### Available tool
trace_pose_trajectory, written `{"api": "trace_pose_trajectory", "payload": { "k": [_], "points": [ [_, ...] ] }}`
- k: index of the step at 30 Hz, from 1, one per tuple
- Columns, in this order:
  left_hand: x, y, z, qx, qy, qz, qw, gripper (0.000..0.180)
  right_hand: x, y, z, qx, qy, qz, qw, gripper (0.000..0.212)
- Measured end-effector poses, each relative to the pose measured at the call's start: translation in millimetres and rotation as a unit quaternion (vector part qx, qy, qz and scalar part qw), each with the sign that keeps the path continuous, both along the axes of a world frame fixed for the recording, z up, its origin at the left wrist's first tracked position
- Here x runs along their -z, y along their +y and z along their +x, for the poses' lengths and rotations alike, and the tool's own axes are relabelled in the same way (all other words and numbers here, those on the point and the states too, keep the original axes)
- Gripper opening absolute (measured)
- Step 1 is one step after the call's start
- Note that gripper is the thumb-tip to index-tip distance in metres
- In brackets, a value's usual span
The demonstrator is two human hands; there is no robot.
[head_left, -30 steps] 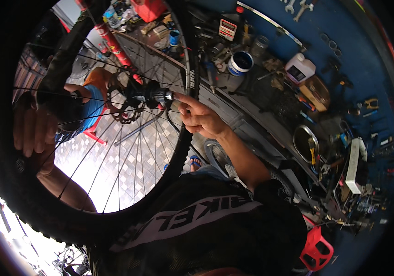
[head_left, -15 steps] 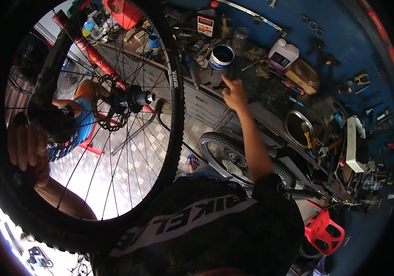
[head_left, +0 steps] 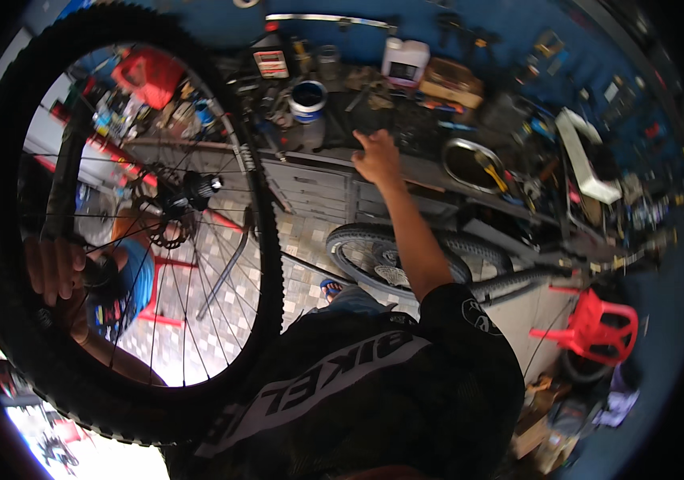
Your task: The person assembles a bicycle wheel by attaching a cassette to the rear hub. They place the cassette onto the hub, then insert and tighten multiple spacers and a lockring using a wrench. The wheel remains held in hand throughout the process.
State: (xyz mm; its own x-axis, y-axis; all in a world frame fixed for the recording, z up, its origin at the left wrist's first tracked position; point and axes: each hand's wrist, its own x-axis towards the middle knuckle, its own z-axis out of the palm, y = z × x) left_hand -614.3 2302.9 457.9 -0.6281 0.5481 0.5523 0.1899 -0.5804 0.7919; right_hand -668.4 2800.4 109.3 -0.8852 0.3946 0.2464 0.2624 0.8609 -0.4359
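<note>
From where I'm standing, a person in a dark shirt (head_left: 342, 384) is working beside a crowded workbench (head_left: 310, 188). The right arm is stretching forward, its forearm rising from the short sleeve, and the right hand (head_left: 377, 156) is hovering in front of the bench top or over its edge; I cannot tell whether it is touching anything there. The left arm is bending in at the lower left, largely hidden behind a bicycle wheel (head_left: 268, 256).

The wheel is standing upright at the person's left, filling that side of the view. Its black tyre is showing knobby tread, and thin dark spokes are running to a black hub (head_left: 184, 200). The hub is carrying a disc brake rotor (head_left: 167, 239) on one side, while its splined freehub body is facing the bench, bare of sprockets.

The left hand (head_left: 55, 268) is clamping onto the wheel's far-left side, fingers curling over the tyre and rim; its thumb is hard to make out. The right hand is holding nothing visible: its index finger is pointing outward, apart from the other fingers, which are curling loosely. A blue-and-white tub (head_left: 307, 102) is sitting just beyond it, leftward.
</note>
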Motion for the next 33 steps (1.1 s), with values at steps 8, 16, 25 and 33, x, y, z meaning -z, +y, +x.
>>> {"api": "trace_pose_trajectory", "payload": {
  "k": [8,16,25,33],
  "points": [
    [-4,34,58,0.141,0.019,0.028,0.989,0.022,75,-13,268,0.154,-0.062,0.012,0.986,0.018],
    [12,80,155,0.295,-0.021,0.045,0.954,0.019,143,-98,630,0.382,-0.342,-0.206,0.834,0.068],
    [10,209,327,0.536,-0.051,0.040,0.842,0.018,171,-164,764,0.374,-0.220,-0.362,0.825,0.113],
    [-10,327,507,0.673,-0.045,0.034,0.738,0.019,167,-67,850,0.342,0.133,-0.570,0.735,0.120]
  ]
}}
